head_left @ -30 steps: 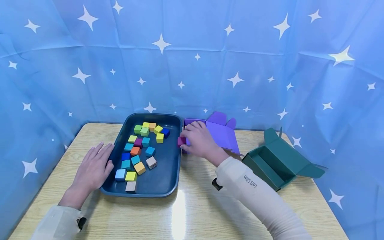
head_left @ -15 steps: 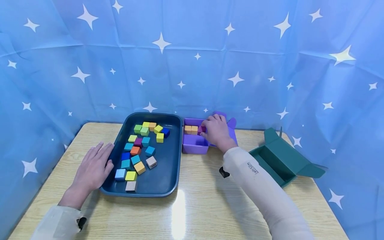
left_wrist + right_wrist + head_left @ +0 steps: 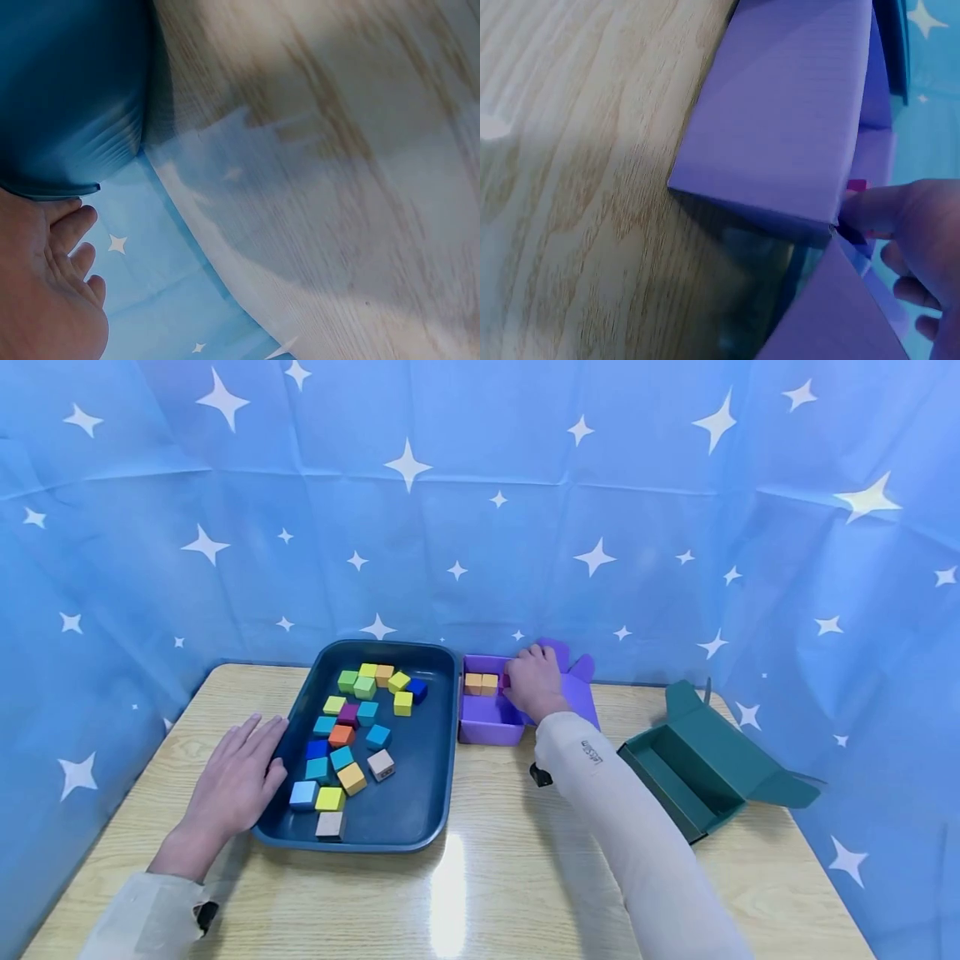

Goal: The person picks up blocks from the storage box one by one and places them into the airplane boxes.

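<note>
My left hand (image 3: 231,777) lies with fingers extended along the left rim of a dark blue tray (image 3: 420,777); the left wrist view shows its fingers under that rim. Several coloured wooden cubes sit in the tray, among them an orange-red cube (image 3: 342,736) and a plain wood cube (image 3: 381,765). Over the right end of the purple box (image 3: 491,732), my right hand (image 3: 536,681) pinches a magenta cube (image 3: 857,184), mostly hidden by the thumb and box wall. Two light orange cubes (image 3: 481,684) stand side by side against the box's back wall.
A dark green box (image 3: 690,777) with its lid folded back stands on the right of the wooden table (image 3: 495,877). The purple lid flap (image 3: 581,697) spreads right of its box. A blue star-patterned cloth (image 3: 480,510) hangs behind the table.
My right hand has carried the magenta cube from the tray's right rim rightward into the back of the purple box, uncovering the light orange cubes. My left hand stays on the tray.
</note>
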